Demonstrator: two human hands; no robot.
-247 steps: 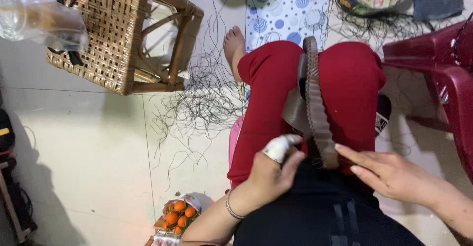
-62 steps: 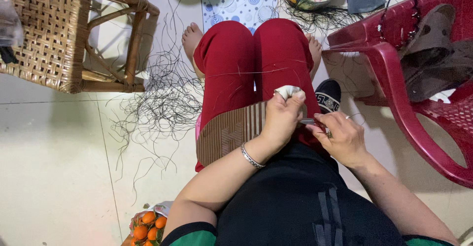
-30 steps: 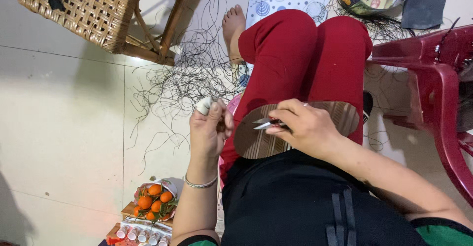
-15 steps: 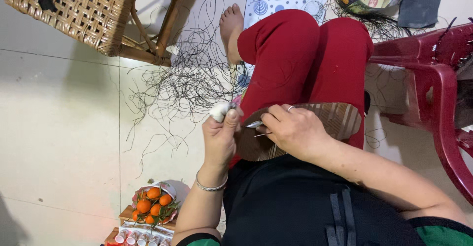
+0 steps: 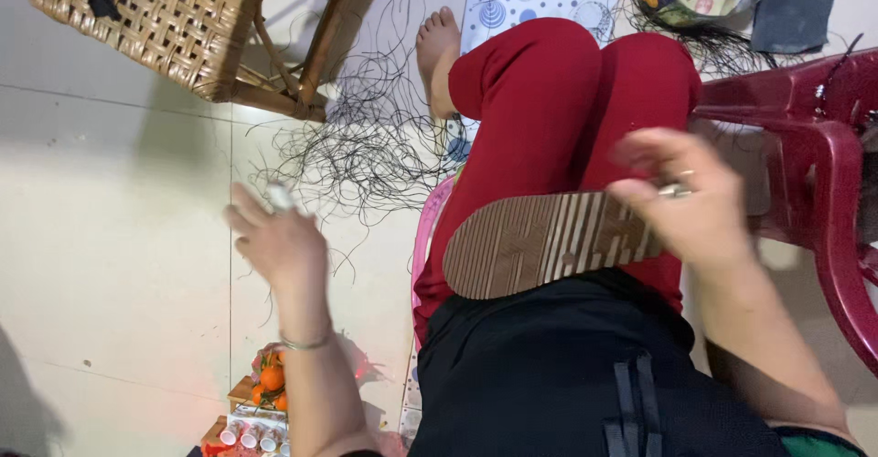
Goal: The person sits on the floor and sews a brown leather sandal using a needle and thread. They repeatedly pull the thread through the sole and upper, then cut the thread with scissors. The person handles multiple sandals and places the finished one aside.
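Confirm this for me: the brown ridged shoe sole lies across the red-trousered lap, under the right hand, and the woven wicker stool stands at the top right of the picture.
Not quite. The wicker stool stands at the top left, as the head view shows; a red plastic chair is on the right. The shoe sole does lie across the lap, under the right hand.

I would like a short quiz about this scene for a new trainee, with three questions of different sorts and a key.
1. True or false: the brown ridged shoe sole lies across the lap, on the red trousers.
2. Which hand is raised out over the pale tiled floor, away from the sole: left or right?
3. What stands at the top left? A) woven rattan stool B) metal bucket C) cardboard box

Key:
1. True.
2. Left; the right hand is at the sole's end, holding a small metal tool.
3. A.
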